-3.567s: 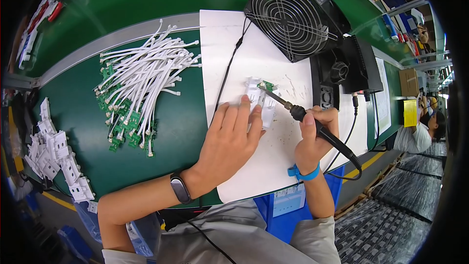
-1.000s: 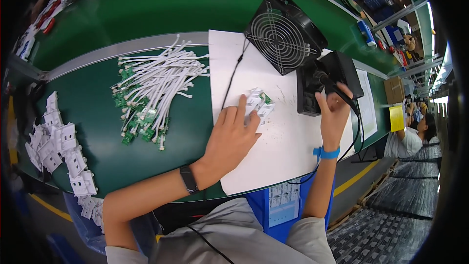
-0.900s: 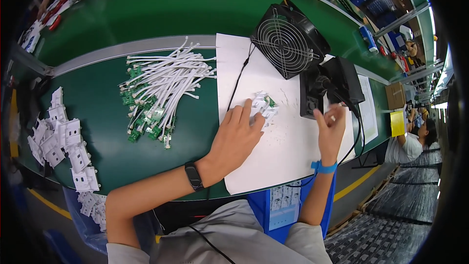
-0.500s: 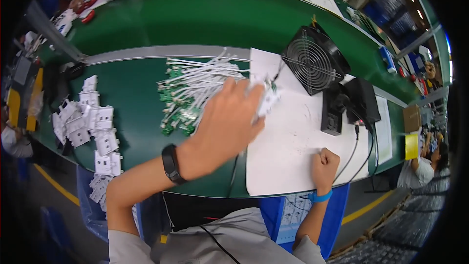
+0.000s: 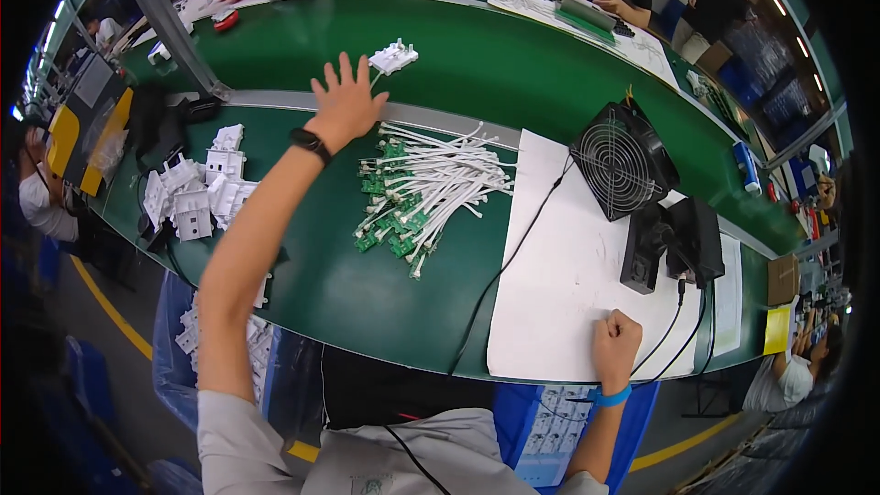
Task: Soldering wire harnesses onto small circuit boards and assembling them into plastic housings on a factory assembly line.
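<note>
Left hand spread wide beside a white plastic piece on the far green strip.

The step looks like a set-down, nearly finished: the left grip is empty, though fingertip contact is hard to tell. The right hand is a tight fist at the white sheet's near right, its inside hidden. Next seems to call for drawing the left hand near without dragging the piece.
</note>
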{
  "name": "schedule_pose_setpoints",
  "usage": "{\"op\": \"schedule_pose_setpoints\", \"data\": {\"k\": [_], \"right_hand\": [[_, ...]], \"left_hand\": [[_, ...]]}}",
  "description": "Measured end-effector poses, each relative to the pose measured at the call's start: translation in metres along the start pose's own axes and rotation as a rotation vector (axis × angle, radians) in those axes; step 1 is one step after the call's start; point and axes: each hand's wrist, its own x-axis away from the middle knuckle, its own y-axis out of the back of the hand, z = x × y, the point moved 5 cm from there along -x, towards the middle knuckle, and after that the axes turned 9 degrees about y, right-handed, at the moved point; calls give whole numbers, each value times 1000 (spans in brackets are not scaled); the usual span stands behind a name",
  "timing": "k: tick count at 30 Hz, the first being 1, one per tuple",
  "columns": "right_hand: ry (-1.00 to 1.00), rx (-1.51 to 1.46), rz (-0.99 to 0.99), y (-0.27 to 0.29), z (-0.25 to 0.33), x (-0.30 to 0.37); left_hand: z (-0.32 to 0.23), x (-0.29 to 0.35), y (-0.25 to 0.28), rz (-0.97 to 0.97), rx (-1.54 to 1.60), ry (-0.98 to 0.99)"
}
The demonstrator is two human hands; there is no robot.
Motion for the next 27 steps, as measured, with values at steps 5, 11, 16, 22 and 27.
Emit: {"op": "schedule_pose_setpoints", "data": {"k": [5,11,16,22,27], "right_hand": [[127,-160,307,-11,90,-16],[610,-338,410,-70,215,-57],[868,-131,117,-132,258,-93],[948,40,12,-151,256,-107],[851,-258,-19,-132,253,-125]], "left_hand": [[53,67,70,393,-180,-116],[127,120,121,615,46,-127],[145,135,106,569,90,-148],[147,140,109,418,148,-227],[130,129,128,205,266,-311]]}}
